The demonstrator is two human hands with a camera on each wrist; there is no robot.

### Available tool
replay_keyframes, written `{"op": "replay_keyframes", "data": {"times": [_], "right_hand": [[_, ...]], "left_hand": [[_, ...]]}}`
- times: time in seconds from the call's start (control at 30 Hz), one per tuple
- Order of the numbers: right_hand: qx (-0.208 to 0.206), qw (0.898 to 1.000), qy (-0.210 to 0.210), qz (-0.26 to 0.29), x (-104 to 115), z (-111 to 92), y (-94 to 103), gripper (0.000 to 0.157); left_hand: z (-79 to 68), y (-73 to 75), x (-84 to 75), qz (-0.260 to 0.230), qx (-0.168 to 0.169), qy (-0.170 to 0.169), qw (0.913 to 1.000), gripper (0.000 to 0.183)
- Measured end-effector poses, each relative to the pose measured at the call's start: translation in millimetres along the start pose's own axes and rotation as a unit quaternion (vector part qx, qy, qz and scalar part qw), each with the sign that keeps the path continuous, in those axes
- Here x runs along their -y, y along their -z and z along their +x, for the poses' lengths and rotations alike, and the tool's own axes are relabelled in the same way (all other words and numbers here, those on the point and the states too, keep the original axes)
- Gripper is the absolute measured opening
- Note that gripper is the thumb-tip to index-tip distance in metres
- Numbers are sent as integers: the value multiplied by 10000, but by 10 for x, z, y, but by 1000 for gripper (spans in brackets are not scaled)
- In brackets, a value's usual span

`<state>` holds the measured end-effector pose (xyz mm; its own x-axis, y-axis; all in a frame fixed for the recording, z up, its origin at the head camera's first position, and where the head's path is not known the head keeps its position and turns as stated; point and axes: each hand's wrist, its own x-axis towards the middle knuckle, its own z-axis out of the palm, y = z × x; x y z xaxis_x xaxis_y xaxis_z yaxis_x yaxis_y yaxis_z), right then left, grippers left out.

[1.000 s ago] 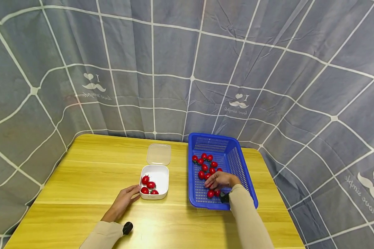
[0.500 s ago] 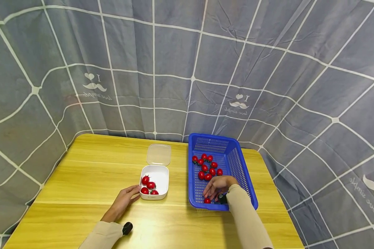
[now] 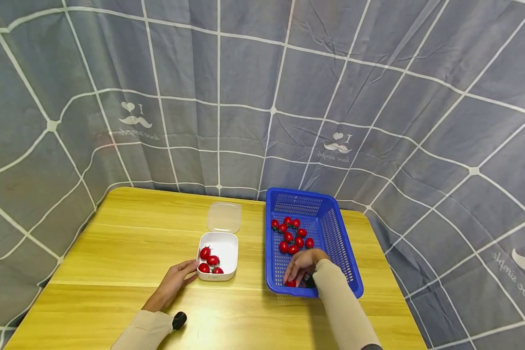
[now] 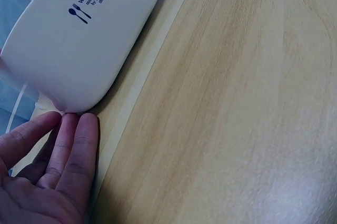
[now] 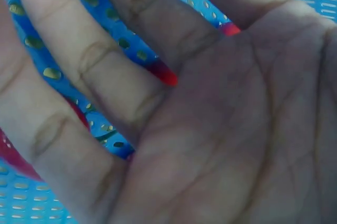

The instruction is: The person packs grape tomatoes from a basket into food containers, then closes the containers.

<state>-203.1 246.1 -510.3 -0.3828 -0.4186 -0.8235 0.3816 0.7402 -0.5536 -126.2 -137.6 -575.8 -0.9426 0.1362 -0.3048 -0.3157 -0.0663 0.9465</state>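
In the head view, my left hand (image 3: 173, 283) rests on the table beside a white lunch box (image 3: 230, 253). Its straight fingertips touch the lower corner of the box wall, seen close in the left wrist view. Several cherry tomatoes (image 3: 213, 260) lie along the box's left and near side. My right hand (image 3: 304, 263) reaches down into a blue plastic basket (image 3: 270, 262), its fingers around a cherry tomato (image 3: 290, 283) by the near wall. The right wrist view shows the palm (image 5: 226, 129) and long, spread fingers, with bits of red tomato behind; the fingertips are out of frame.
More cherry tomatoes (image 3: 288, 236) sit loosely grouped toward the basket's left and middle. A translucent lid (image 3: 224, 217) lies flat just behind the lunch box. Behind the wooden table (image 3: 135, 233) hangs a grey curtain (image 3: 240, 126) with white lines.
My right hand has moved toward the basket's near wall and lower, from among the tomatoes to the one now at its fingers. The left hand and lunch box have stayed in place.
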Motion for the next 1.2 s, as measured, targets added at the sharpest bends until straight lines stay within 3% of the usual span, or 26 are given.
{"op": "replay_keyframes", "data": {"times": [0.4,0.67,0.93,1.2], "right_hand": [[210,9995,180,121,14,-17,0,22],[-83,9953,838,479,46,-70,9,24],[-578,9790,1761,853,95,-111,40,26],[-1039,9551,2497,1213,160,-142,19,28]], "left_hand": [[-6,-19,-33,87,82,-4,9999,59],[-4,-20,-30,84,37,31,10000,59],[-16,-27,-41,98,25,46,9999,57],[-10,-22,-31,84,34,56,9999,57]]}}
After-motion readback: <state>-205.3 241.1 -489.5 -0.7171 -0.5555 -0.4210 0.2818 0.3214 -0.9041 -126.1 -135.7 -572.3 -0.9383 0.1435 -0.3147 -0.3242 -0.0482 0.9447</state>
